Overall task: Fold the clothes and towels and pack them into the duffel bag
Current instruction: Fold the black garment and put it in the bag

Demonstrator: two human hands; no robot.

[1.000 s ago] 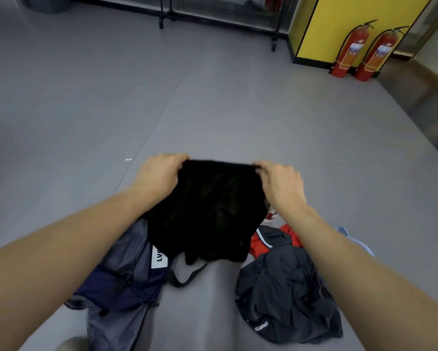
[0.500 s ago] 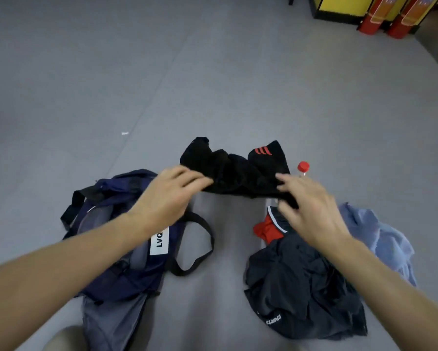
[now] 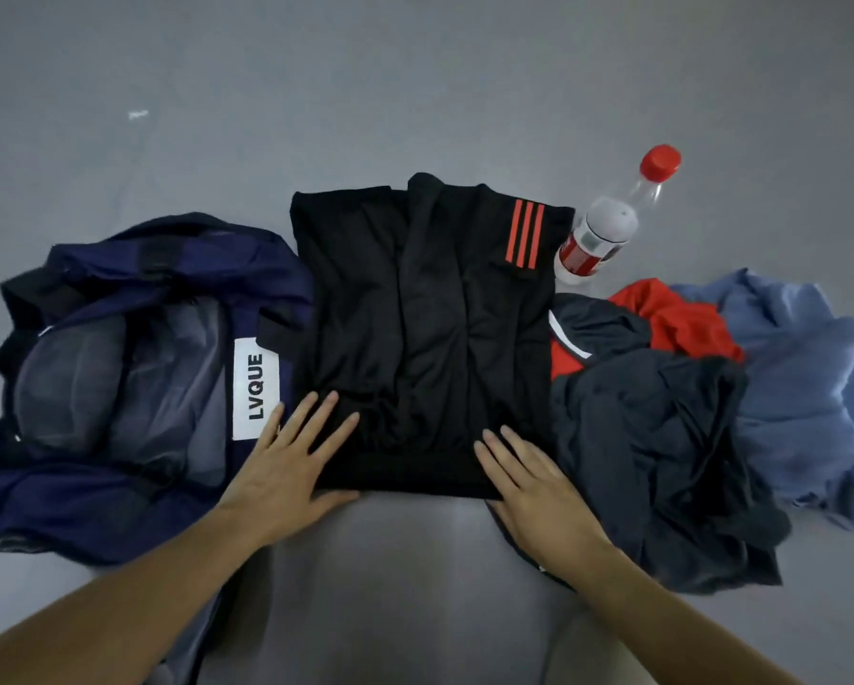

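Observation:
A black garment with three red stripes [image 3: 415, 328] lies spread flat on the grey floor in the middle. My left hand [image 3: 291, 462] rests flat on its near left corner, fingers straight. My right hand [image 3: 528, 477] lies flat on its near right corner. The navy duffel bag [image 3: 118, 388] with a white LVQUE label sits open to the left, its edge under the garment. To the right is a heap: a dark grey garment [image 3: 662, 462], a red piece [image 3: 672, 323] and a light blue cloth [image 3: 810, 378].
A clear plastic bottle with a red cap [image 3: 607, 224] lies on the floor just beyond the garment's far right corner. Grey floor [image 3: 415, 91] stretches beyond the clothes. A small white scrap [image 3: 138, 114] lies far left.
The black garment was held up by both hands, then lowered and spread flat on the floor. Both hands let go of it and now press its near edge. The view tilted down.

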